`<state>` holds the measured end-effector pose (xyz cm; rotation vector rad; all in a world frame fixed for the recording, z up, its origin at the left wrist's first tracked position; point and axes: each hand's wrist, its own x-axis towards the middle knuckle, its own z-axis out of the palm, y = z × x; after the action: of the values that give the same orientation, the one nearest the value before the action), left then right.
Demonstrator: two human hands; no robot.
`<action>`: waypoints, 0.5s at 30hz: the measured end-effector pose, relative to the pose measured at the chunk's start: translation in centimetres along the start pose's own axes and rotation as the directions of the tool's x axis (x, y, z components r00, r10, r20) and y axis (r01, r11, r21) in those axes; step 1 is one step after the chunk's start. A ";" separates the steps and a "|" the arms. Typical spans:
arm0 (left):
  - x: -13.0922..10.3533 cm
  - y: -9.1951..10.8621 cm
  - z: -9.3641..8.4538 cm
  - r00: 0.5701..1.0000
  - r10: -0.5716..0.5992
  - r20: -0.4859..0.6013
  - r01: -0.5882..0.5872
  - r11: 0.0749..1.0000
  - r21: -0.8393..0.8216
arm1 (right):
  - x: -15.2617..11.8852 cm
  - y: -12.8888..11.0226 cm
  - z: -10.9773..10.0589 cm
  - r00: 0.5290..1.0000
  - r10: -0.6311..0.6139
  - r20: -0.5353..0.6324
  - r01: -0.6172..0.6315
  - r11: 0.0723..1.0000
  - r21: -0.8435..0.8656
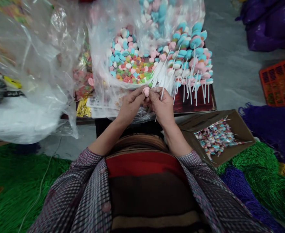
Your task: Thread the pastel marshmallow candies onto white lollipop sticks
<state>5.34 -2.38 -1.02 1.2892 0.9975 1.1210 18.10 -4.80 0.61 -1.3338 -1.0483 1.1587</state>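
Observation:
My left hand is closed, its thumb and fingertips pinching a pink marshmallow. Close against it, my right hand is also closed, with a thin white stick showing at its fingers. The fingers partly hide how stick and marshmallow meet. A small green candy shows just above the fingertips. Beyond the hands lie a bundle of white sticks, ring-shaped gummies and loose marshmallows in clear plastic. Skewers of stacked marshmallows are piled to the right.
A cardboard box of wrapped candy sticks stands at the right, below the table. Clear plastic bags cover the left side. An orange crate, a purple bag and green fringed material lie around.

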 end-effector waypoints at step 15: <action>0.8 -0.5 -1.4 0.987 -0.149 -0.064 0.140 0.981 -0.138 | -3.8 -1.3 -2.0 0.982 -0.069 0.175 0.099 0.980 -0.170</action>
<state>4.13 -1.30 -1.50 1.0584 1.0361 1.1099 19.49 -8.73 2.25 -1.3315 -1.3451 1.1502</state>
